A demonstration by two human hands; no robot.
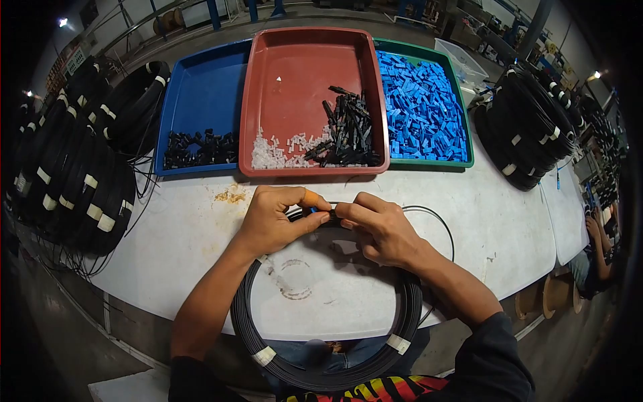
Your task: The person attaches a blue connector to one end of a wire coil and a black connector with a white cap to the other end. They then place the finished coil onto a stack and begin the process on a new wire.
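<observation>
A coil of black cable [242,311] lies on the white tabletop [469,261], its near side reaching past the edge over the person's lap. Two pale tape bands [398,344] wrap its lower part; any writing on them is too small to read. A loose loop of the cable bows out to the right, passing behind the right forearm.

The left hand [281,218] is nearly closed at the coil's far side, thumb and forefinger pinched on a small blue piece [313,210] that they mostly cover. An orange wrap [311,197] circles one of its fingers. The right hand [383,228] is just beside it, fingers curled, fingertips drawn in at the cable; what lies between them is hidden.

Beyond the hands stand three trays. The blue tray [207,80] holds short black parts [201,149]. The red tray [301,60] holds small white connectors [271,153] and longer black pieces [351,130]. The green tray [469,141] is heaped with blue connector housings [422,107].

Taped black cable coils are stacked at left [67,181] and right [529,127]. A faint ring-shaped mark [295,279] shows on the tabletop inside the coil. Red and yellow shirt lettering [382,390] is cut off and cannot be read with certainty.
</observation>
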